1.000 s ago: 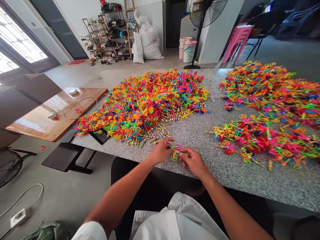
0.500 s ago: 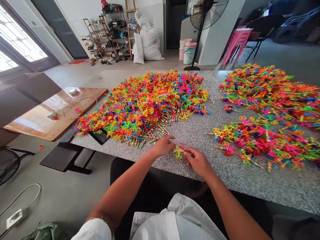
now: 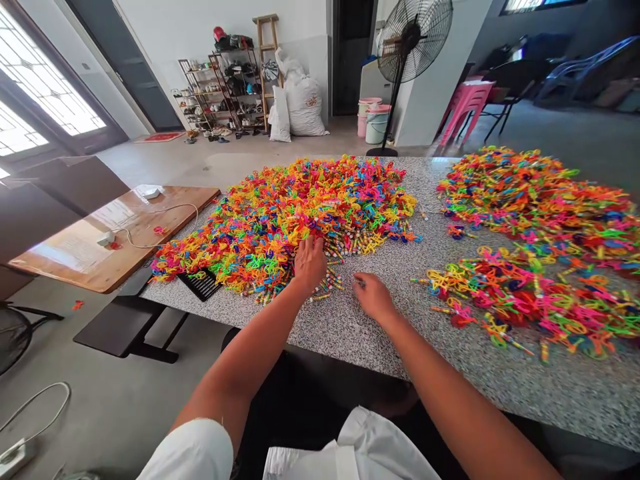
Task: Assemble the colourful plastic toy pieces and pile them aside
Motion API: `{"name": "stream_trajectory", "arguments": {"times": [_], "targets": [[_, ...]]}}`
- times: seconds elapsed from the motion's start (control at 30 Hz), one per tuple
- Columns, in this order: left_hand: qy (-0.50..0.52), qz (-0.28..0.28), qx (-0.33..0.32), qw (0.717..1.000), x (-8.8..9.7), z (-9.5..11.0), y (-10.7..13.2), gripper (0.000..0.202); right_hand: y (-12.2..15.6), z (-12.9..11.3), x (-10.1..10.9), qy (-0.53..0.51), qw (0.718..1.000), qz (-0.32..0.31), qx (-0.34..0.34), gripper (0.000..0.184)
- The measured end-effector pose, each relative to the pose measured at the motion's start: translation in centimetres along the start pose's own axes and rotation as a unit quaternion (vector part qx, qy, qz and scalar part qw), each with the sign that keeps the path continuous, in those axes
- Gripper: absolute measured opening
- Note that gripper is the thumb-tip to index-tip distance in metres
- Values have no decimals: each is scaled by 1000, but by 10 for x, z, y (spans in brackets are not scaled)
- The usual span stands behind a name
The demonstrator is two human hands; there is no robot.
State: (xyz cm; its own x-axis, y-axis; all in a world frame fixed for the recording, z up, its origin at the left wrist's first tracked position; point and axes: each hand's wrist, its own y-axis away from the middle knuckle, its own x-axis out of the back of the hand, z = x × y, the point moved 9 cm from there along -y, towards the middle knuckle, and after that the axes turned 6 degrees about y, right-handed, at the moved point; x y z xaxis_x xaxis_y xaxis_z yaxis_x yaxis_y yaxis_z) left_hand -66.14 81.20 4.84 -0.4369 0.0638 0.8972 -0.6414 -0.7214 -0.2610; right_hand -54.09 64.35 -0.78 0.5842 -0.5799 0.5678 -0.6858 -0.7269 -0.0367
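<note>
A big heap of bright plastic loop pieces (image 3: 300, 213) covers the left half of the speckled stone table (image 3: 390, 333). Along its near edge lie several small striped tubes (image 3: 334, 280). My left hand (image 3: 310, 263) reaches forward onto that edge, fingers stretched out over the loops and tubes, tips partly buried. My right hand (image 3: 373, 297) rests on the bare stone just right of the tubes, fingers curled under; what they hold, if anything, is hidden. A looser heap of joined pieces (image 3: 525, 293) lies to the right of it.
Another large colourful heap (image 3: 535, 193) fills the far right of the table. A black comb-like grille (image 3: 200, 285) pokes from under the left heap. A low wooden table (image 3: 100, 247) stands left, a standing fan (image 3: 413, 40) and pink stools (image 3: 465, 100) behind.
Both hands held a small coloured piece near the table's front edge. Now that piece is gone from view, the left hand has moved forward into the heap, and the right hand has moved forward too.
</note>
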Motion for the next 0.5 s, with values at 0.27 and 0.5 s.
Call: {"name": "stream_trajectory", "arguments": {"times": [0.27, 0.5], "targets": [[-54, -19, 0, 998, -5, -14, -50, 71, 7, -54, -74, 338, 928, -118, 101, 27], [-75, -95, -95, 988, -27, -1, -24, 50, 38, -31, -56, 347, 926, -85, 121, 19]]}}
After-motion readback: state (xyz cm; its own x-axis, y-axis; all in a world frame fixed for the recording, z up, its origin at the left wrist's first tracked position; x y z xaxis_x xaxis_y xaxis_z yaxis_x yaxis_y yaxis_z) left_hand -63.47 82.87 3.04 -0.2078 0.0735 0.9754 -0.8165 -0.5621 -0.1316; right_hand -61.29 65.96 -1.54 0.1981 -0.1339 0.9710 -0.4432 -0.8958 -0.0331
